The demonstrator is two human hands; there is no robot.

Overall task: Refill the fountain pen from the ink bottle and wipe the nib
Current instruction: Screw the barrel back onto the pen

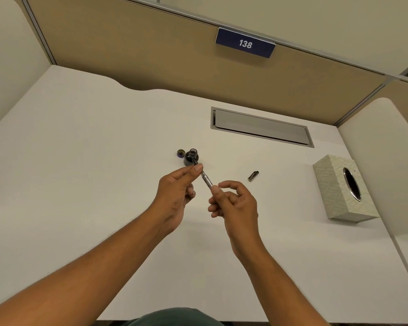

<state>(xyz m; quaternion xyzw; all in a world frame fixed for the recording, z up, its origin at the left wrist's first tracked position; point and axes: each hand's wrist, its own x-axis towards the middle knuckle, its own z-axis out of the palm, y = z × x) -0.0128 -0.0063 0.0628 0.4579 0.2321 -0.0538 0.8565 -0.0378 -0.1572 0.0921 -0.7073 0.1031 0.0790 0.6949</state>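
While both hands pinch the fountain pen (207, 180), left hand (174, 194) near the nib, right hand (236, 203) on the converter end, above the open ink bottle (191, 157) on the bench (104, 161), a slipped grip could tip the bottle and spill ink.

Both forearms are bare to the bottom edge of the view, with no sleeves, watch or bands at the wrists. The left hand (174, 196) and right hand (237, 203) carry no gloves, and no rings show on the fingers (229, 184). A dark green garment (174, 317) shows at the bottom edge.

Dark ink bottle (191, 158), white desk (104, 161), leaf-patterned cream tissue box (332, 182).
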